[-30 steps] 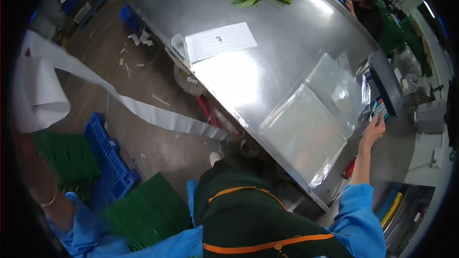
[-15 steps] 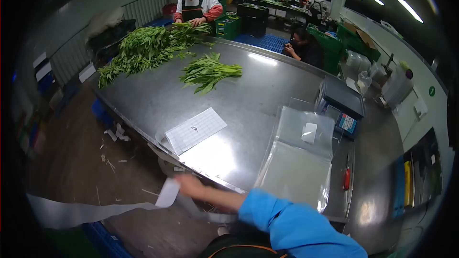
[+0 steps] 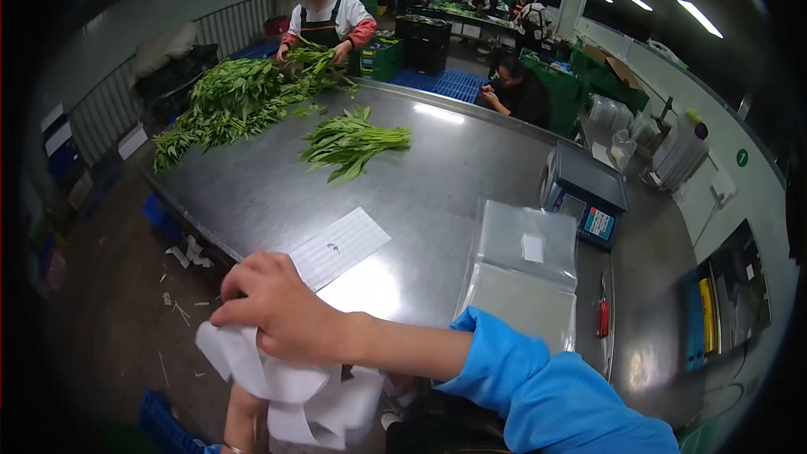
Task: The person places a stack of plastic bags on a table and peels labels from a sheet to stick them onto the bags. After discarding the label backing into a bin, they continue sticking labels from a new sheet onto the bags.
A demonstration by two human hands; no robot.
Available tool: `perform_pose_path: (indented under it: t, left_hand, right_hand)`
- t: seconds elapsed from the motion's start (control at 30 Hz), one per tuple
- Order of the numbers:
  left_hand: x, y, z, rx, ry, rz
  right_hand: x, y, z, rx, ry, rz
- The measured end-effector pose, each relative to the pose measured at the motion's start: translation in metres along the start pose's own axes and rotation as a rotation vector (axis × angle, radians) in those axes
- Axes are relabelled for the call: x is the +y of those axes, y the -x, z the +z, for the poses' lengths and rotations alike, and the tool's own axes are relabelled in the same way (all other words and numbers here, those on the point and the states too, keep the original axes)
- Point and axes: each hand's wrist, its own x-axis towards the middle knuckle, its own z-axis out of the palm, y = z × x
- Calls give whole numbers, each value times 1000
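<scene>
My right hand (image 3: 282, 307), in a blue sleeve, reaches across at the table's near edge. Its fingers are curled and its thumb lies against a white paper strip (image 3: 294, 382), which hangs in bunched folds below. My left hand (image 3: 244, 416) comes up from the bottom beneath the folds. Paper covers its fingers, so I cannot see how they close. Just beyond my right hand lies a white sheet of labels (image 3: 349, 240) with a small dark mark, on the metal table (image 3: 420, 227).
Clear plastic bags (image 3: 521, 286) lie right of centre, before a weighing scale (image 3: 584, 193). A red-handled tool (image 3: 603, 317) is by the right edge. A leafy green bunch (image 3: 357, 143) and a larger heap (image 3: 227, 101) lie farther back, where a co-worker (image 3: 324, 21) handles stems.
My right hand has come up and left. The paper strip, stretched out to the left before, is now bunched up. My left hand has come into view. The co-worker has lifted some stems.
</scene>
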Motion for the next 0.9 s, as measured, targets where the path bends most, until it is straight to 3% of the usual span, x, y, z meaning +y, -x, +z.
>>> perform_pose_path:
  t: [0.07, 0.1, 0.13, 0.17, 0.23, 0.3, 0.33, 0.37, 0.4, 0.43, 0.47, 0.53, 0.6, 0.63, 0.67, 0.7, 0.73, 0.8, 0.83, 0.87, 0.9]
  left_hand:
    - [-9, 0, -8, 173, 54, 5]
    - [-12, -3, -26, 312, 89, 27]
    - [-12, -5, -59, 480, 115, 68]
    - [-11, -10, -98, 623, 121, 127]
    - [-11, 2, -170, 808, 83, 218]
    - [-15, 28, -217, 938, 33, 248]
    - [-23, 49, -226, 1018, 21, 242]
    - [-57, 73, -257, 1343, -137, 135]
    - [-66, 89, -228, 1389, -198, 122]
    - [-87, 99, -182, 1315, -184, 87]
    - [-116, 102, -130, 1193, -151, -14]
    - [-175, 106, -3, 760, -100, -339]
    - [-215, 107, 115, 109, 2, -558]
    - [-231, 98, 129, 97, 299, -504]
    - [-248, 90, 143, 80, 629, -467]
    - [-265, 82, 157, 47, 930, -451]
    - [-311, 85, 173, -11, 636, -392]
    - [-402, 81, 189, -164, -50, -370]
    - [-472, 84, 213, 386, 672, -577]
    - [-517, 65, 226, 687, 764, -704]
    - [-561, 46, 240, 1058, 844, -780]
  right_hand:
    - [15, 14, -1, 51, -125, 102]
    - [28, 38, 11, -55, -811, 292]
    - [41, 63, 23, -22, -1461, 575]
    - [34, 90, 44, -105, -1744, 760]
    - [-11, 149, 83, -573, -1698, 1051]
    - [-41, 197, 101, -1164, -1502, 1150]
    - [-35, 213, 102, -1237, -1460, 1312]
    - [-23, 229, 100, -1087, -1431, 1632]
    - [-2, 242, 103, -627, -1428, 1975]
    - [22, 251, 115, -94, -1407, 2121]
    - [52, 283, 136, 363, -1571, 2007]
    - [84, 275, 170, 824, -1461, 1847]
    - [92, 256, 223, 792, -872, 1789]
    - [92, 262, 241, 549, -623, 1658]
    - [102, 264, 237, 316, -739, 1584]
    - [106, 274, 231, 265, -718, 1495]
    - [110, 286, 224, 206, -700, 1402]
    - [102, 331, 198, -104, 21, 964]
    - [90, 361, 186, -201, 52, 911]
    - [76, 403, 179, -302, -8, 982]
    - [54, 453, 174, -409, -130, 1219]
